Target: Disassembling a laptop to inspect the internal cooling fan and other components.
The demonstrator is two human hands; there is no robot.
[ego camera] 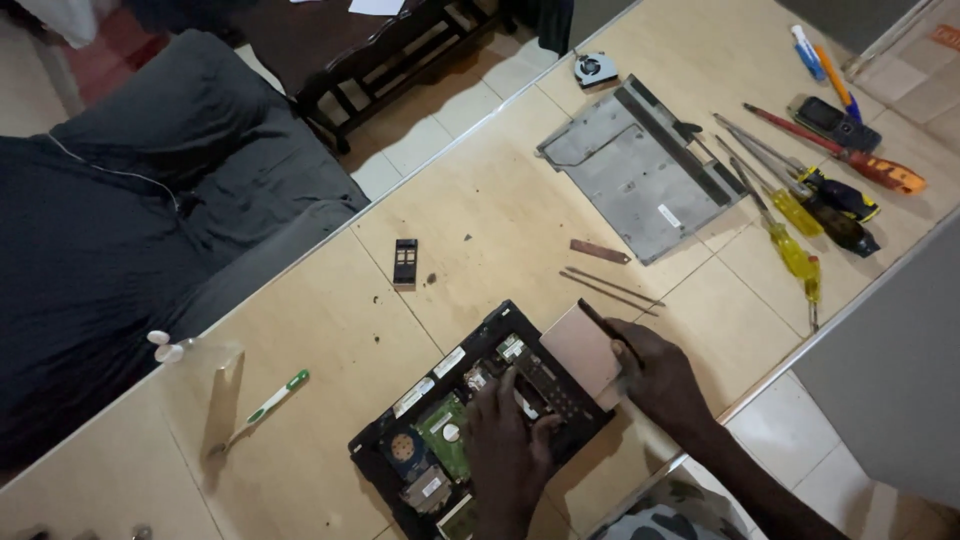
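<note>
Near the bottom middle of the table [330, 350], an opened laptop [470, 415] lies with its circuit boards showing. The left hand [505, 445] rests flat on its middle, fingers [508, 385] pressed down on the boards and holding nothing. The right hand [660, 380], just right of the laptop, pinches a flat pinkish-tan panel [585, 352] at its right edge; the panel lies over the laptop's far right corner. Just beyond the panel lie two thin rods [610, 288] and a small brown strip [600, 251]. Farther off rests a grey metal cover [630, 170], with a small fan [596, 68] beyond it at the table's far edge. To the right of the cover lies a cluster of screwdrivers [800, 215] with yellow, dark and orange handles, then a phone [832, 124] and pens [822, 58]. Left of the cover, well apart from the laptop, sits a small black part [405, 262]. At the near left lie a white and green toothbrush [265, 408] and a clear bottle [205, 355] on its side.
</note>
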